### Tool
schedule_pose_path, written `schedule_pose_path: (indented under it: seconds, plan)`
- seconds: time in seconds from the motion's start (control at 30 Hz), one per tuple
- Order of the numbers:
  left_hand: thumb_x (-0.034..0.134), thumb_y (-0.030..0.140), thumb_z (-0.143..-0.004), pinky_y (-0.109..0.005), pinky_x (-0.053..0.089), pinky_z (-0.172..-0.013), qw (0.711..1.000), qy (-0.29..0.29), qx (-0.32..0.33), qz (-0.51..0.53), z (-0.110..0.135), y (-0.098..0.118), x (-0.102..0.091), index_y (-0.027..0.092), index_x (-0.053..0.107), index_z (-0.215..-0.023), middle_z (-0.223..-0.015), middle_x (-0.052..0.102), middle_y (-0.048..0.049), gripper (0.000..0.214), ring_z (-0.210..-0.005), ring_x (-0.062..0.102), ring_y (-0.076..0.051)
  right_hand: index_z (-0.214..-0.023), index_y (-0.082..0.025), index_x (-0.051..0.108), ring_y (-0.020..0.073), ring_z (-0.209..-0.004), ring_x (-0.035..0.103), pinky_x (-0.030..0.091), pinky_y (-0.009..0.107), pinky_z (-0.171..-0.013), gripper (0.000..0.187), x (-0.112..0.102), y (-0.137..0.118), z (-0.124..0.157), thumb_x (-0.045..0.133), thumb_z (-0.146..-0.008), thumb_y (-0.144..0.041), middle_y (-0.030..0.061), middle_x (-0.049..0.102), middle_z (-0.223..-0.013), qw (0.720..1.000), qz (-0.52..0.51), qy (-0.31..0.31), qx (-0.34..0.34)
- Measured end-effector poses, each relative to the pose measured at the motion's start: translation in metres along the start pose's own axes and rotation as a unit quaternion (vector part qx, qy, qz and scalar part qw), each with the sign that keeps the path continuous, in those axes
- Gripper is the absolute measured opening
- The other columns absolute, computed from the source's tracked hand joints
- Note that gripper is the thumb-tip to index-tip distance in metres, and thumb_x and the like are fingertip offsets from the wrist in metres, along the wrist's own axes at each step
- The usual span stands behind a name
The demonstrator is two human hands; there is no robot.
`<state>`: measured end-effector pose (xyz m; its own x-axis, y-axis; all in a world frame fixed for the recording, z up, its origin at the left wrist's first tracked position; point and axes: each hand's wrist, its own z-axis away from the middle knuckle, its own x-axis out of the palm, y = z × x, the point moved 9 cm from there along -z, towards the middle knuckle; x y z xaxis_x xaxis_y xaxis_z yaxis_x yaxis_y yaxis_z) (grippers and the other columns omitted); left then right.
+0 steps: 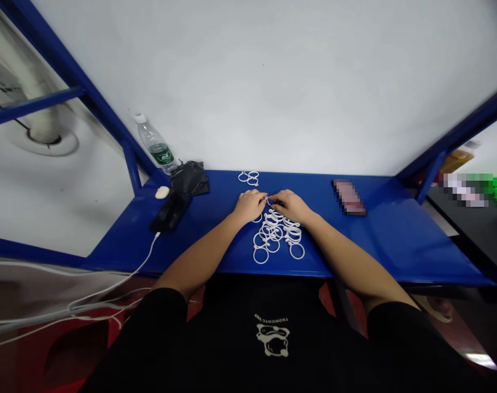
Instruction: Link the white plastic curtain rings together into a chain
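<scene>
My left hand (249, 205) and my right hand (291, 206) meet above the blue tabletop, fingertips nearly touching. Between them they pinch a small part of a white ring (267, 201), most of which my fingers hide. Just below my hands lies a loose heap of white rings (274, 232), several with small eyelets, like curtain rings. One ring (257, 218) sits partly under my left hand. Beyond my hands, near the wall, a small group of similar white rings (252, 178) rests on the table.
On the left stand a plastic bottle (160, 150), a crumpled black bag (191, 177), a black phone-like device (170, 212) with a white cable (148, 256), and a pale round object (162, 192). A phone (349, 197) lies at the right. Blue frame bars (431, 174) flank the table.
</scene>
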<state>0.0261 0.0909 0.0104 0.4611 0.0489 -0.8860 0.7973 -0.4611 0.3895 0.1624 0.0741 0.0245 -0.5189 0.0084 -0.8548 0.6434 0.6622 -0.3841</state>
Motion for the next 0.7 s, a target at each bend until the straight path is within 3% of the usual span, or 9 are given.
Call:
schedule_pose_path:
  seconds: [0.23, 0.43, 0.53, 0.7]
  plan:
    - [0.070, 0.029, -0.099, -0.044, 0.049, -0.099, 1.000, -0.001, 0.001, 0.029, 0.001, 0.002, -0.001, 0.026, 0.078, -0.108, -0.116, 0.076, -0.0074, 0.012, -0.111, 0.065, -0.029, -0.110, -0.020, 0.081, 0.0272, -0.100, 0.068, 0.051, 0.042, -0.097, 0.022, 0.002, 0.002, 0.001, 0.061, -0.100, -0.020, 0.0115, 0.077, -0.102, 1.000, 0.015, -0.019, 0.005]
    - [0.078, 0.028, -0.093, -0.043, 0.049, -0.097, 0.999, 0.012, -0.008, 0.033, 0.001, 0.003, -0.004, 0.025, 0.080, -0.103, -0.118, 0.078, -0.0073, 0.010, -0.114, 0.067, -0.030, -0.117, -0.019, 0.078, 0.0274, -0.098, 0.068, 0.052, 0.042, -0.096, 0.024, 0.000, 0.002, 0.001, 0.067, -0.096, -0.021, 0.0105, 0.077, -0.102, 1.000, 0.000, -0.009, 0.019]
    - [0.075, 0.025, -0.095, -0.036, 0.052, -0.088, 0.997, 0.014, 0.009, 0.070, 0.001, 0.007, -0.007, 0.023, 0.081, -0.094, -0.105, 0.080, -0.0051, 0.006, -0.098, 0.071, -0.023, -0.119, -0.021, 0.076, 0.0267, -0.098, 0.069, 0.053, 0.041, -0.094, 0.025, -0.002, 0.004, 0.002, 0.068, -0.095, -0.022, 0.0084, 0.078, -0.100, 0.999, -0.018, 0.004, 0.032]
    - [0.072, 0.022, -0.091, -0.031, 0.052, -0.078, 0.989, 0.090, 0.031, 0.118, 0.003, 0.012, -0.023, 0.022, 0.080, -0.092, -0.084, 0.079, -0.0025, 0.008, -0.077, 0.071, -0.018, -0.128, -0.020, 0.067, 0.0237, -0.091, 0.071, 0.055, 0.037, -0.085, 0.030, -0.009, 0.004, 0.005, 0.062, -0.101, -0.032, 0.0079, 0.077, -0.103, 0.994, -0.079, 0.055, 0.059]
